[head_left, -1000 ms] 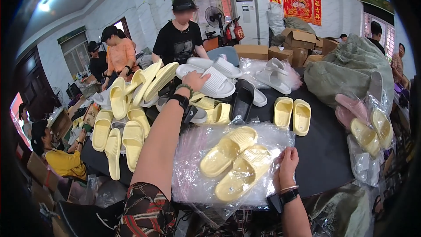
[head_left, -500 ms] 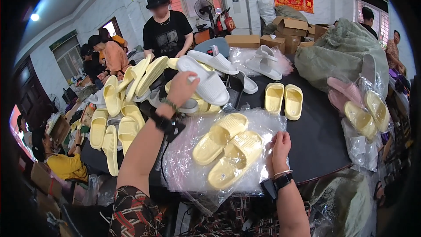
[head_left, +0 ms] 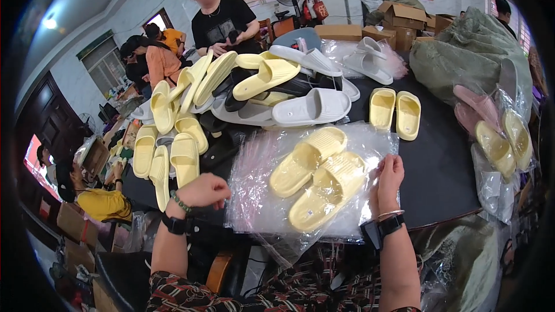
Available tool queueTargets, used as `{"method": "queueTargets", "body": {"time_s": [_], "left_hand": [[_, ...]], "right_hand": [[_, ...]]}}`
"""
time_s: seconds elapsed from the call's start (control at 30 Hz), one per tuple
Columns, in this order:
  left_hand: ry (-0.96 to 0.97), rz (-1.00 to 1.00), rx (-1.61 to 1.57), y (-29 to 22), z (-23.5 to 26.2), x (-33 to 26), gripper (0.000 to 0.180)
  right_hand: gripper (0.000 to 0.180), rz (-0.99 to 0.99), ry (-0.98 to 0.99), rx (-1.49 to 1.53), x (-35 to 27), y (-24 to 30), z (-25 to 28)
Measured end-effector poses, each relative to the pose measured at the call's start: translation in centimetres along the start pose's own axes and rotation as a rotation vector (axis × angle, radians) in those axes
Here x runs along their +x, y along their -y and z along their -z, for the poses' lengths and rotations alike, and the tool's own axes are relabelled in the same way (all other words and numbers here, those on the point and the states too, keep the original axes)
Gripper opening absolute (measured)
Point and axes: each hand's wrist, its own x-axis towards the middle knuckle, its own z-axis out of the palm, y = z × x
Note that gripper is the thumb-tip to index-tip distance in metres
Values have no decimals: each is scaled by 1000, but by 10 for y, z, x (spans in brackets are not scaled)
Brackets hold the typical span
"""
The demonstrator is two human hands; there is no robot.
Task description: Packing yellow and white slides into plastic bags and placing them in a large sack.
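Observation:
A pair of pale yellow slippers (head_left: pixel 329 190) lies side by side in a clear plastic bag (head_left: pixel 248 196) on the stack of bags before me. My right hand (head_left: pixel 389 178) pinches the bag's right edge. My left hand (head_left: pixel 207 190) hovers just off the left edge, fingers curled in, with nothing visible in them. A light grey slipper (head_left: pixel 312 108) rests at the front of the heap, behind the bag. Above it in the heap is a loose yellow slipper (head_left: pixel 267 80).
Yellow slippers (head_left: pixel 184 156) hang over the left of the black table (head_left: pixel 430 188). Another yellow pair (head_left: pixel 395 110) stands right of the bag. Bagged slippers (head_left: pixel 502 144) and a big green sack (head_left: pixel 457 60) are at the right. A person (head_left: pixel 222 23) stands across the table.
My left hand has let go of the grey slipper, which now lies at the front of the heap, and has come back down beside the bag. My right hand stays at the bag's edge.

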Motion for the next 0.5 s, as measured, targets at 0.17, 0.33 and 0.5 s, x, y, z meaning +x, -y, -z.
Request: {"method": "queueTargets", "body": {"time_s": [0.17,0.33,0.5], "left_hand": [[65,-126,-66,10,-35,-13,28],[-89,-132,-308,-3,-52,0,28],[-255,-195,-473,-7,-50,-4,35]], "right_hand": [[21,-34,-47,93,2,-4,-6],[20,-39,-42,21,3,-4,-1],[22,-8,-32,13,1,-6,-4]]}}
